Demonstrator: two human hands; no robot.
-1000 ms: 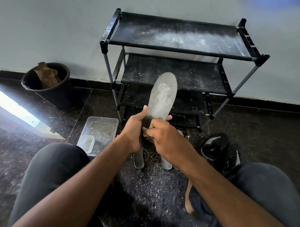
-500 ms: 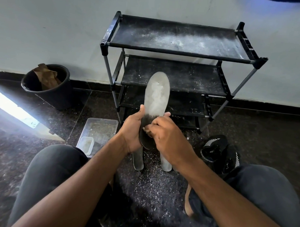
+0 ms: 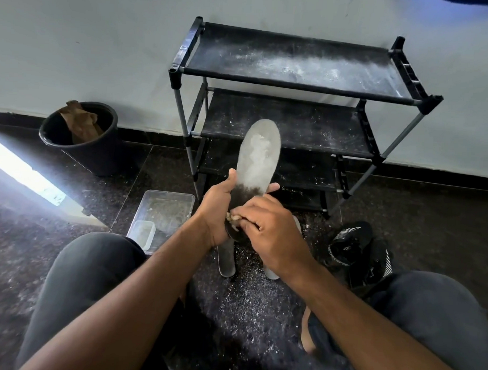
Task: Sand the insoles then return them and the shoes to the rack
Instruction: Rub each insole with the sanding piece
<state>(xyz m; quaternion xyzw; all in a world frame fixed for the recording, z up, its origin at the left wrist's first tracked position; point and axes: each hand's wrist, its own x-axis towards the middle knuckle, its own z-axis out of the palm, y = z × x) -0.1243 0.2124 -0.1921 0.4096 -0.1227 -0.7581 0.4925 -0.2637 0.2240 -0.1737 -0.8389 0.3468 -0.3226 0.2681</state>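
Note:
My left hand (image 3: 215, 208) grips a grey insole (image 3: 256, 154) near its dark heel end, toe pointing up toward the rack. My right hand (image 3: 269, 227) presses a small scrap of brownish sandpaper (image 3: 232, 218) against the heel part. Two more insoles (image 3: 226, 260) lie on the floor below my hands, partly hidden. A pair of black shoes (image 3: 354, 246) with white stripes sits on the floor at the right. The black three-tier rack (image 3: 296, 84) stands against the wall with dusty shelves.
A black bucket (image 3: 81, 140) with brown paper in it stands at the left by the wall. A clear plastic tray (image 3: 164, 212) holding a smaller container lies left of my hands. White sanding dust covers the dark floor between my knees.
The insole has tilted slightly and my right hand has slid a little lower along its heel end. Both hands keep their grip.

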